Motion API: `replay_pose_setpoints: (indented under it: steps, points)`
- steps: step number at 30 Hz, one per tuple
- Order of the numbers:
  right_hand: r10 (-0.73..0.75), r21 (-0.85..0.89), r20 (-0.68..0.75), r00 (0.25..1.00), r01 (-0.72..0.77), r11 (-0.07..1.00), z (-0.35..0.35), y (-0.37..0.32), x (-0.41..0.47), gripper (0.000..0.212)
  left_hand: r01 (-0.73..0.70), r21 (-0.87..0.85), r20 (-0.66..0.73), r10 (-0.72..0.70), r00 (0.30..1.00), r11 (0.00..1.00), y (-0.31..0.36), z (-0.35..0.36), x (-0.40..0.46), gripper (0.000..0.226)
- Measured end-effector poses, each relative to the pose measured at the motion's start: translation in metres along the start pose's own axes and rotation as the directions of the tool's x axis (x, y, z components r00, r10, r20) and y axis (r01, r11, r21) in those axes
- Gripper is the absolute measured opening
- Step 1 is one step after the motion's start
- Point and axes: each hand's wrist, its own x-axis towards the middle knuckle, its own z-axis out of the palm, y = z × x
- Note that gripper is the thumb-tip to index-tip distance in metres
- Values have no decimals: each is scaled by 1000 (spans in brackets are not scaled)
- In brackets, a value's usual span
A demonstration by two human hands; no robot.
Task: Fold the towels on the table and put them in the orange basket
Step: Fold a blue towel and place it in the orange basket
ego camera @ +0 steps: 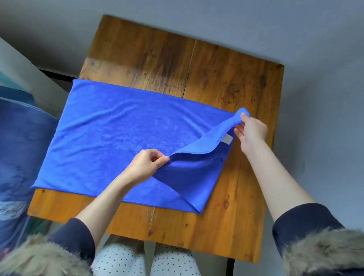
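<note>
A blue towel [107,132] lies spread across the wooden table [204,70]. Its right edge is lifted off the wood and turned toward the left, showing a small white label [227,139]. My left hand [146,165] pinches the near part of that lifted edge over the middle of the towel. My right hand [251,130] pinches the far right corner, raised above the table. The orange basket is out of sight.
A bed with blue patterned bedding [8,146] runs along the table's left side, and the towel's left edge hangs slightly past the table there. Grey floor [331,106] surrounds the table. My knees in dotted trousers [145,265] are under the near edge.
</note>
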Motion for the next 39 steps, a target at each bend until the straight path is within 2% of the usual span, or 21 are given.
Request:
replay_pose_setpoints:
  steps: [4,7,10,15,20,23,24,25,26,28,30,31,32,34,37,39]
  points:
    - [-150,-144,151,977,172,975,41,-7,-38,6,-31,-172,33,37,999,985,-7,-26,-14,21]
    - [-202,-232,299,933,276,933,75,-10,-68,7,-34,-247,44,46,998,968,-18,-56,-25,19]
    - [-218,-293,440,871,369,882,112,-12,-96,12,-65,-234,-16,63,998,970,-38,-93,-35,20]
    - [-155,-266,585,796,368,891,183,-10,-137,5,-102,-314,-118,68,991,944,-82,-152,-55,18]
    - [-86,-268,662,744,343,900,251,11,-162,10,-36,-450,-247,-86,965,893,-136,-189,-65,15]
    - [-16,-305,697,717,316,899,278,28,-161,5,44,-410,-365,-208,907,911,-161,-194,-59,16]
    - [9,-348,698,716,328,878,285,33,-158,13,83,-387,-393,-245,886,918,-167,-193,-55,15]
    - [24,-415,693,720,373,830,291,39,-152,23,128,-367,-414,-285,864,921,-172,-192,-50,14]
    - [13,-502,687,727,461,732,294,44,-146,30,180,-342,-426,-323,845,922,-176,-190,-45,13]
    - [-34,-647,697,716,649,401,292,54,-130,39,260,-243,-422,-343,839,935,-182,-185,-37,26]
    - [-4,-681,730,684,727,81,280,66,-111,45,259,-145,-397,-296,869,955,-186,-178,-33,39]
    - [42,-670,741,670,742,-29,271,72,-101,48,241,-100,-392,-260,882,965,-186,-174,-33,41]
    - [91,-657,742,664,747,-100,263,79,-92,51,218,-49,-390,-220,894,975,-186,-169,-33,43]
    - [147,-661,718,681,732,-162,249,89,-78,55,189,45,-374,-158,914,981,-186,-160,-33,47]
    - [179,-703,653,736,677,-220,231,97,-67,58,230,139,-324,-176,929,963,-186,-151,-30,56]
    - [210,-667,651,729,682,-300,219,99,-60,61,251,164,-333,-186,924,954,-184,-148,-26,61]
